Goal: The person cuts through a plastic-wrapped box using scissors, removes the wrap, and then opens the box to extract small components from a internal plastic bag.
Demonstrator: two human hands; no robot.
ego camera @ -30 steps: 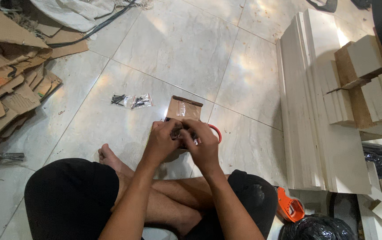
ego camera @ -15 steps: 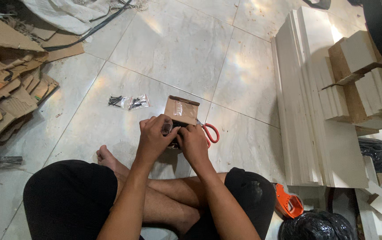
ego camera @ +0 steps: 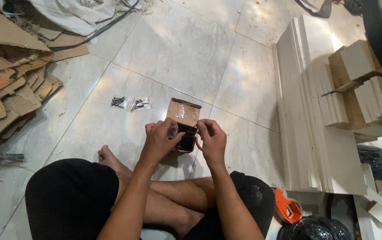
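both hands now down at the small cardboard box (ego camera: 183, 120) on the floor tiles (ego camera: 177, 49), flap up, no longer bunched in front of it. left hand (ego camera: 160, 140) curled around the box's near side; right hand (ego camera: 212, 141) pinching something dark at the opening. red-handled scissors (ego camera: 198, 143) almost hidden behind. two screw packets (ego camera: 131, 103) untouched, well left.

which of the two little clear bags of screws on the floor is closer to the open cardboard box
The right-hand bag of screws; it lies nearer the cardboard box than its twin bag on the left.

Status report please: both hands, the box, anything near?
Left hand and right hand on open box. Red scissors under right hand. Two screw bags apart.
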